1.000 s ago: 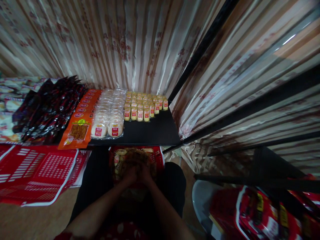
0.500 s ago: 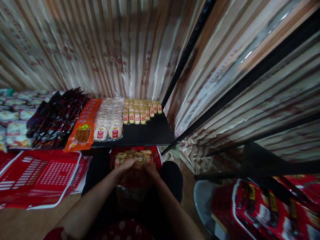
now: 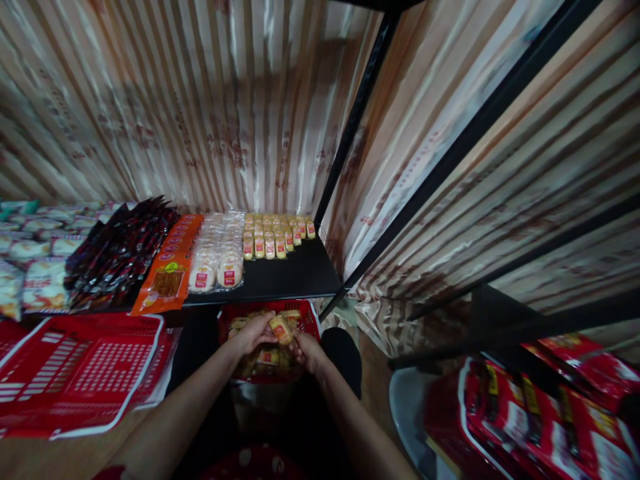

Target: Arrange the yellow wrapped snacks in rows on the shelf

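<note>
A small yellow snack pack (image 3: pixel 281 330) with a red and white label is held up between my two hands, tilted. My left hand (image 3: pixel 257 331) is closed on its upper left end, and my right hand (image 3: pixel 307 351) pinches its lower right end. Below them a red basket (image 3: pixel 313 316) sits between my knees, with several similar packs (image 3: pixel 269 358) lying loose in it. On the black shelf (image 3: pixel 290 280) just beyond, rows of the same yellow packs (image 3: pixel 270 245) stand with labels facing me.
Left of the rows lie clear bags of round white crackers (image 3: pixel 216 253), an orange snack bag (image 3: pixel 167 277), dark shiny packets (image 3: pixel 123 257) and white packets (image 3: pixel 45 283). An empty red basket (image 3: pixel 100 360) is at lower left. Black metal posts (image 3: pixel 357 113) and red packages (image 3: pixel 545 407) are to the right.
My hands have risen out of the basket's contents, bringing one snack pack up between them. The view has shifted slightly, so the shelf appears lower.
</note>
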Demonstrator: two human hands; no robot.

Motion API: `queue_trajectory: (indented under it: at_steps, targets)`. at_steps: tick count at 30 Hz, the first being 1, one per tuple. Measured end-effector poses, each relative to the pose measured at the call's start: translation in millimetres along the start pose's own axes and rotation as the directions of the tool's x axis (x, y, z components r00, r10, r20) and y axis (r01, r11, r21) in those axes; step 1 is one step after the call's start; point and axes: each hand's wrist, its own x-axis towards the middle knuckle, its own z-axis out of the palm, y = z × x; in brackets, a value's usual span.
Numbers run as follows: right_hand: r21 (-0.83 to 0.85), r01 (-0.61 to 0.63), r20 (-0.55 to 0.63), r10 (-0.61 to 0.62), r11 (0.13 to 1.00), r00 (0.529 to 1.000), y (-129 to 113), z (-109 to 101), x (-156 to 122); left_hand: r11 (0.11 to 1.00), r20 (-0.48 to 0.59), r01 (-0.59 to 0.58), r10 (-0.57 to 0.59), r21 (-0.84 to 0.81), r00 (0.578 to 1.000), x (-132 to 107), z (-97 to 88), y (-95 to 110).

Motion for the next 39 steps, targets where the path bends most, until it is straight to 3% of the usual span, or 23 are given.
queue_trajectory:
  at_steps: [5, 10, 16, 21, 26, 31, 36, 39]
  targets:
    - [0.159, 0.043, -0.018, -0.041, 0.986, 0.999, -16.5, -10.7, -10.0, 0.973, 0.042, -0.011, 0.021, -0.23, 0.999, -1.8, 4.6, 1.2]
    - [0.465, 0.195, 0.12, -0.28, 0.863, 0.952, -32.8, -22.6, -20.5, 0.868, 0.124, -0.001, 0.072, -0.497, 0.99, -4.1, 14.9, 3.7]
    - [0.475, 0.308, 0.124, -0.409, 0.824, 0.904, -48.2, -20.9, -28.7, 0.719, 0.181, 0.029, 0.136, -0.695, 0.974, 2.0, 33.9, 7.0]
    - [0.5, 0.396, 0.003, -0.459, 0.77, 0.888, -52.2, -13.0, -22.6, 0.668, 0.156, 0.007, 0.163, -0.744, 0.974, 9.3, 45.4, 6.8]
    - [0.46, 0.443, -0.068, -0.467, 0.77, 0.882, -58.8, -19.1, -14.3, 0.783, 0.154, -0.067, 0.205, -0.618, 0.967, 14.1, 46.8, 8.6]
    - [0.404, 0.528, -0.058, -0.555, 0.747, 0.83, -78.0, -35.3, -5.5, 0.924, 0.1, -0.218, 0.26, -0.315, 0.96, 17.4, 42.4, 24.7]
    - [0.275, 0.634, -0.151, -0.618, 0.723, 0.771, -100.3, -42.4, 8.1, 0.933, 0.144, -0.357, 0.359, -0.04, 0.922, 26.2, 47.4, 42.5]
    - [0.226, 0.679, -0.212, -0.645, 0.699, 0.735, -104.6, -42.5, 21.9, 0.911, 0.08, -0.405, 0.399, 0.078, 0.913, 38.6, 56.0, 48.6]
